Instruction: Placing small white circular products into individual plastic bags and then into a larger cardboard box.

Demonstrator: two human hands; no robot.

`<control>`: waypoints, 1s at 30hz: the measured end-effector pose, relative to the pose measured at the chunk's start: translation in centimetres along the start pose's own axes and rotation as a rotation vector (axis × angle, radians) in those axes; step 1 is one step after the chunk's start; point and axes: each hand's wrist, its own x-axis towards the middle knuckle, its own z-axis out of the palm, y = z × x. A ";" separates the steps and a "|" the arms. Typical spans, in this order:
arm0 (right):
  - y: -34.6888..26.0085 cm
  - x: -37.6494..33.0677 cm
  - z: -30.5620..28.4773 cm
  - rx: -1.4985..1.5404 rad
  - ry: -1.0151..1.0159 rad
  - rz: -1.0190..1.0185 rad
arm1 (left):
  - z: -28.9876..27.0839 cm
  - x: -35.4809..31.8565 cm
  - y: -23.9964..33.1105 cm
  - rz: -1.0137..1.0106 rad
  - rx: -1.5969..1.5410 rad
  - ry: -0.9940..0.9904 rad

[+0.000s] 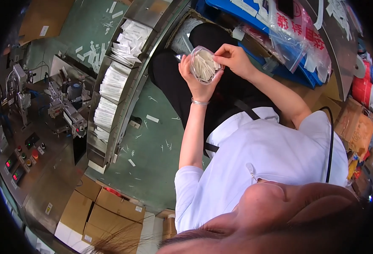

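Note:
A clear plastic bag (199,48), its mouth open toward me, is packed with thin pale strip-like pieces (204,67) standing close together. My left hand (200,86), with a silver bracelet at the wrist, is wrapped round the bag from below and its left side. At the bag's right rim, my right hand (238,61) has thumb and forefinger pinched together. Whether they grip the plastic edge or one of the pieces is too small to tell. Both hands are above my lap, over black trousers (169,74).
Left of me runs a metal trough (123,99) holding stacks of white paper packets (111,84). Beyond it stands a metal machine (72,101) with buttons and red displays. A blue bin (303,76) with plastic bags (296,38) is at the upper right. White scraps litter the green floor (152,144).

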 end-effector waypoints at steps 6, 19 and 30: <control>0.7 0.4 0.9 -0.118 -0.025 0.037 | -1.3 -0.6 1.8 -0.417 -0.055 0.047; 0.5 1.6 0.7 -0.038 -0.040 -0.049 | -1.3 0.3 0.2 -0.590 0.074 0.143; -2.3 -0.5 1.5 -0.610 -0.047 -0.565 | -2.6 0.1 0.3 -0.754 -0.006 0.113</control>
